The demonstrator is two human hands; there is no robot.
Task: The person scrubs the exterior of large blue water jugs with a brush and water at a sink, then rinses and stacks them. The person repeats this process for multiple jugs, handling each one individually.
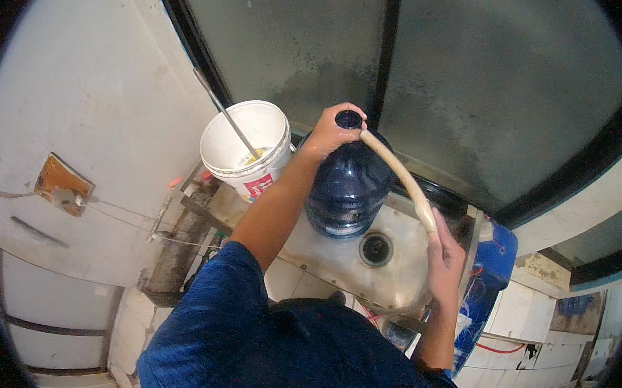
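Note:
A large translucent blue water jug stands on a metal counter, its round mouth facing up. My left hand is closed around the jug's neck, with the fingers on the far side partly hidden. In my right hand is a beige hose, gripped some way back from its end. The hose arches up and leftward, and its tip lies beside the jug's neck, close to my left fingers. Whether the tip touches the jug I cannot tell.
Left of the jug stands a white bucket with a long metal rod leaning in it. A round dark drain sits in the counter. Dark-framed glass panels rise behind. At the right is a blue container.

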